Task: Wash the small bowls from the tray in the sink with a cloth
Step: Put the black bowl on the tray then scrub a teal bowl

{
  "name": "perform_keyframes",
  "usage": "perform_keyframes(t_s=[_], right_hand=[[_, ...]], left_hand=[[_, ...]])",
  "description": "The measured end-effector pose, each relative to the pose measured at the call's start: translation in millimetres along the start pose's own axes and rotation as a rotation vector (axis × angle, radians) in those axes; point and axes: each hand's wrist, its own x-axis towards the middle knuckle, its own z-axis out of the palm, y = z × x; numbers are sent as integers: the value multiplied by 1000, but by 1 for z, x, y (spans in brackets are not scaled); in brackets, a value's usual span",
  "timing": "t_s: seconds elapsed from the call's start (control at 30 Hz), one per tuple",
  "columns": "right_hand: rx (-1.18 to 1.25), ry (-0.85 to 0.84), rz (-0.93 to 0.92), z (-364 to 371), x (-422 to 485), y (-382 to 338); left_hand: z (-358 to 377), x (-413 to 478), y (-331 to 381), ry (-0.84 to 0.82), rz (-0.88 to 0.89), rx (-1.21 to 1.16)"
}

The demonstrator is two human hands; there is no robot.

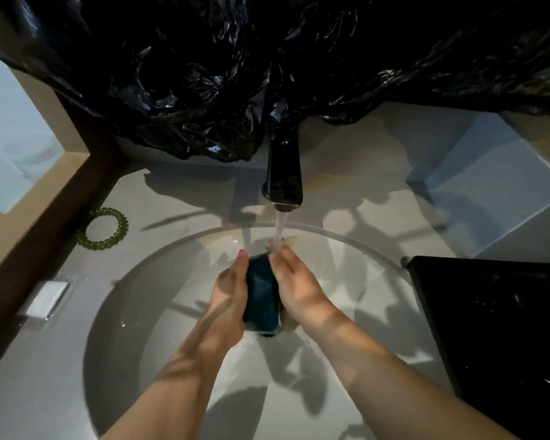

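Observation:
A dark teal small bowl (262, 293) is held on edge over the middle of the white sink (134, 312), between both hands. My left hand (231, 290) grips its left side, with the fingers curled round the bowl. My right hand (294, 281) holds its right side, with the thumb along the rim and the fingertips in the running water (280, 230). Something pale (291, 239) shows at those fingertips; I cannot tell if it is the cloth. The black tray (496, 328) stands right of the sink, and its contents are too dark to make out.
A black faucet (285, 179) stands behind the basin with water running. Crumpled black plastic sheeting (235, 74) hangs across the back. On the counter to the left lie a green spiral hair tie (104, 228) and a small white block (46, 298).

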Motion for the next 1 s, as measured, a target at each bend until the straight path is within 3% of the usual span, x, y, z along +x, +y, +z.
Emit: perform_keyframes(t_s=[0.07,0.17,0.3,0.37,0.43,0.53,0.6,0.7,0.83,0.9,1.0], right_hand=[[169,-26,-19,8,-12,3],[164,-111,-115,4,-30,4],[-246,-45,-485,4,-31,-3],[-428,-50,-583,2,-21,-3],[-405,-11,-510,-7,-11,-6],[-78,73,-209,-16,3,-7],[12,101,-91,-12,2,-5],[5,105,-168,7,-17,-3],[-460,29,-503,19,-32,3],[-553,60,-643,8,-16,11],[-338,-19,-344,-10,6,8]], left_hand=[[-1,2,5,0,-21,-21],[-8,8,12,-57,-191,-144],[-8,9,7,-71,-98,-80],[-4,3,3,-101,-119,-23],[0,-2,-1,-145,-104,81],[2,0,-3,-158,-9,136],[2,2,-2,-137,27,144],[-1,4,-1,-68,11,140],[-4,6,3,-73,-180,-14],[-4,8,2,-96,-116,102],[-5,9,1,-125,3,227]])
